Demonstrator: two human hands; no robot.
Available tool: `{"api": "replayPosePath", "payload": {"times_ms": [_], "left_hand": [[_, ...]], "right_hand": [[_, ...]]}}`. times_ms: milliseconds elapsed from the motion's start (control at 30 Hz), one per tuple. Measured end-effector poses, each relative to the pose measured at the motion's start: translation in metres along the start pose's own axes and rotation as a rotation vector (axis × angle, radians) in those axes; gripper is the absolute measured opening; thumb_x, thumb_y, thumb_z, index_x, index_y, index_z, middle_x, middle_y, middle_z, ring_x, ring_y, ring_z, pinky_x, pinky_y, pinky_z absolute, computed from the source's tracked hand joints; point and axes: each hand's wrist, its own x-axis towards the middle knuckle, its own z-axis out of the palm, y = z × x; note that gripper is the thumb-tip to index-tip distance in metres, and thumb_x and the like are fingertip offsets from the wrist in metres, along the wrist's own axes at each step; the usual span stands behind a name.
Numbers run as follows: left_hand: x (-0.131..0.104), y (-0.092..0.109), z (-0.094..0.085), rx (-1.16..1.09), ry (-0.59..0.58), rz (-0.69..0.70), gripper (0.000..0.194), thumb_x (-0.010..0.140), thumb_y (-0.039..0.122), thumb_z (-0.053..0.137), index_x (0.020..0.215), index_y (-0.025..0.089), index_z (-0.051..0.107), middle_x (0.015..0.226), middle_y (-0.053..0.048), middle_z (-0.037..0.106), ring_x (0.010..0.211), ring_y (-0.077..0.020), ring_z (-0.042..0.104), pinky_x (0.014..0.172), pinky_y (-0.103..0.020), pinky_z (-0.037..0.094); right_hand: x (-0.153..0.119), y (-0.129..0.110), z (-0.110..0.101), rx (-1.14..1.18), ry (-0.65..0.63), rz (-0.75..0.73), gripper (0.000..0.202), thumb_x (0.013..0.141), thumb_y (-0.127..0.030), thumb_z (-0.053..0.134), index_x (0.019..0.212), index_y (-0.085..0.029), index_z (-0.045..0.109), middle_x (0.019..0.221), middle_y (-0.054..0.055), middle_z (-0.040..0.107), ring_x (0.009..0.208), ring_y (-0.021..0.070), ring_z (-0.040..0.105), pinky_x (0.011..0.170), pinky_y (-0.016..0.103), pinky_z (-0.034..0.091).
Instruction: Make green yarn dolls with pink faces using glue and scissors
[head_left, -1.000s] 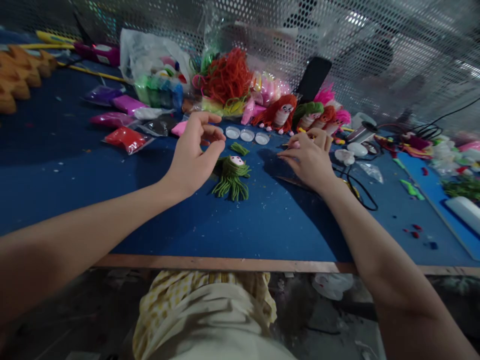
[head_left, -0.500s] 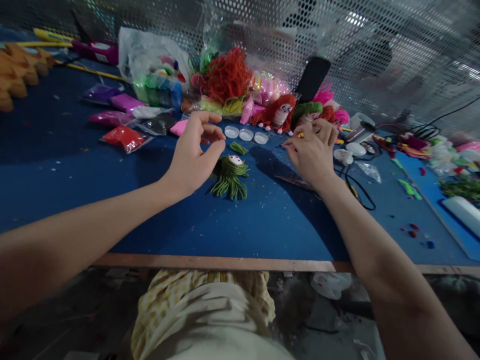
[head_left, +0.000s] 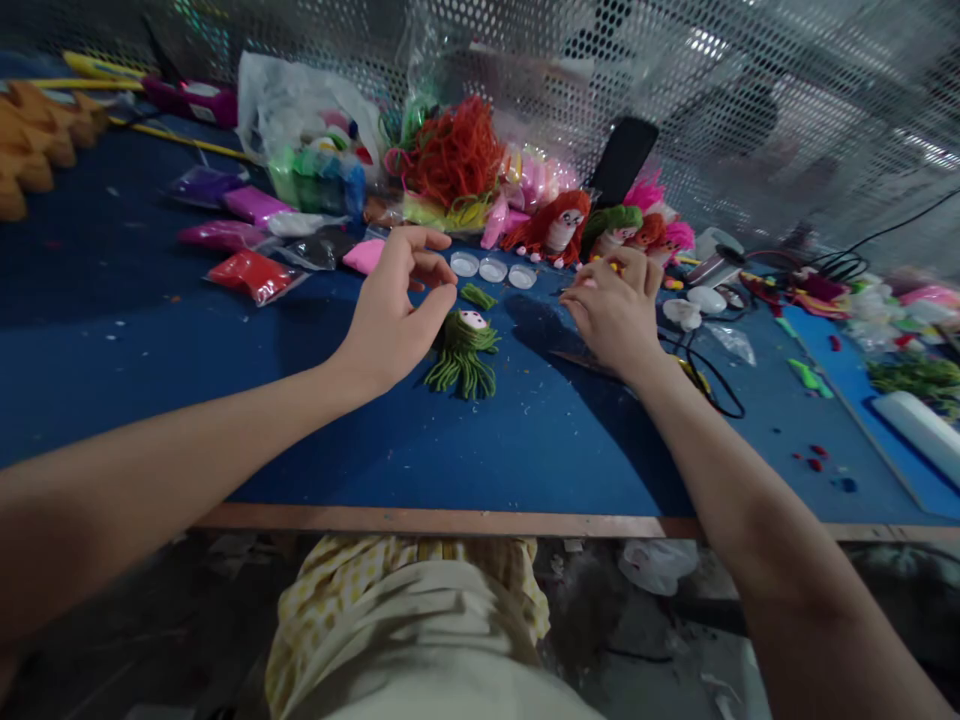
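Note:
My left hand point(head_left: 394, 310) hovers left of a small doll head with green yarn hair point(head_left: 463, 365) and a pale dotted face. Its fingers are curved, with a gap between thumb and fingertips and nothing visible in it. To the right, my right hand point(head_left: 613, 310) has thumb and fingers drawn together in a pinch; a small pinkish spot shows there, too small to name. Just behind the doll head lies a short bundle of green yarn point(head_left: 478, 295). Beyond it, three small clear round dishes point(head_left: 493, 270) stand in a row. A thin pointed tool point(head_left: 581, 360) lies under my right wrist, partly hidden.
Bags of coloured clay, among them a red one point(head_left: 255, 275), lie at the left. Red yarn point(head_left: 461, 150), a red-haired doll point(head_left: 559, 225) and a black phone point(head_left: 626, 155) stand at the back. A black cable point(head_left: 720, 395) curls at the right. The table edge point(head_left: 450, 520) runs in front.
My right hand has shifted slightly left and down, fingers still pinched. The left hand keeps nearly the same pose. The whole view has moved a little.

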Motion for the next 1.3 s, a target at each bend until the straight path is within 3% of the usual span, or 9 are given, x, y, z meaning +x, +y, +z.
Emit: {"api": "replayPosePath", "payload": {"times_ms": [100,300,467,667,800,1100,1300], "left_hand": [[0.0,-0.001,0.001,-0.004,0.008,0.002,0.035,0.085,0.012,0.059,0.117,0.024,0.052,0.095,-0.002,0.071,0.094,-0.0194,0.069,0.085,-0.038,0.054],[0.0,0.002,-0.001,-0.01,0.004,-0.023,0.033,0.085,0.014,0.058,0.116,0.024,0.052,0.094,-0.003,0.069,0.092,-0.0209,0.068,0.075,-0.036,0.053],[0.0,0.001,-0.001,-0.001,0.008,-0.009,0.034,0.085,0.013,0.059,0.116,0.025,0.053,0.094,-0.003,0.068,0.093,-0.0218,0.068,0.077,-0.037,0.053],[-0.001,0.001,-0.001,-0.005,0.009,0.002,0.034,0.084,0.014,0.06,0.116,0.024,0.053,0.093,-0.002,0.069,0.094,-0.0202,0.068,0.079,-0.037,0.053],[-0.001,0.002,-0.001,-0.015,0.001,-0.015,0.034,0.086,0.014,0.059,0.117,0.025,0.053,0.095,-0.003,0.069,0.094,-0.0197,0.068,0.079,-0.036,0.053],[-0.001,0.001,-0.001,-0.016,-0.003,0.005,0.033,0.086,0.015,0.06,0.117,0.026,0.053,0.095,-0.003,0.07,0.094,-0.0214,0.068,0.081,-0.039,0.055],[-0.001,0.005,-0.001,0.002,-0.011,0.013,0.036,0.086,0.011,0.059,0.118,0.025,0.053,0.098,-0.003,0.072,0.096,-0.0202,0.069,0.09,-0.041,0.056]], "right_hand": [[0.001,0.001,-0.001,0.024,0.025,-0.013,0.032,0.101,-0.036,0.054,0.095,-0.025,0.083,0.118,0.012,0.072,0.128,0.0422,0.047,0.104,0.064,0.037],[0.007,0.01,0.002,0.081,-0.12,-0.126,0.024,0.097,-0.029,0.06,0.093,-0.026,0.083,0.111,0.009,0.073,0.124,0.0386,0.05,0.102,0.06,0.04],[0.008,0.002,-0.001,0.005,-0.118,-0.151,0.024,0.096,-0.028,0.058,0.09,-0.024,0.08,0.113,0.012,0.074,0.129,0.0424,0.048,0.104,0.065,0.037],[0.008,-0.011,-0.003,-0.095,-0.087,-0.157,0.035,0.1,-0.024,0.045,0.113,-0.018,0.076,0.123,0.017,0.071,0.134,0.0424,0.047,0.108,0.066,0.035],[0.008,-0.012,-0.01,-0.042,-0.02,-0.098,0.034,0.103,-0.032,0.047,0.101,-0.023,0.08,0.124,0.012,0.073,0.134,0.0413,0.047,0.109,0.063,0.034],[0.001,-0.001,-0.001,0.072,-0.142,-0.248,0.031,0.102,-0.03,0.051,0.101,-0.029,0.082,0.116,0.006,0.075,0.131,0.0395,0.048,0.107,0.063,0.037],[0.005,-0.011,-0.007,-0.003,-0.185,-0.229,0.031,0.103,-0.029,0.049,0.103,-0.025,0.08,0.119,0.009,0.075,0.137,0.0388,0.044,0.114,0.064,0.031]]}}
